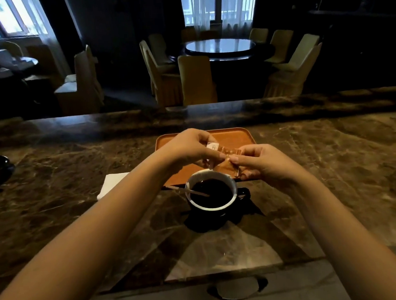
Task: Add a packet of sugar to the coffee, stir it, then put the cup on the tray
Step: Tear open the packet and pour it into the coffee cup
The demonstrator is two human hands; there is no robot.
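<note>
At counter centre, head view: left hand (187, 148) and right hand (261, 163) each pinch one end of the small brown-and-white paper sugar packet (223, 151), held above the orange rectangular plastic tray (245, 134), at 12 o'clock from the black ceramic cup of coffee (211, 192). Advice: tear near one end only, keep the opening upward, then tip over the cup. Count: one packet, one cup, one tray, one thin wooden stirrer (195, 192) resting in the cup, one white folded napkin (111, 184) at 9 o'clock.
</note>
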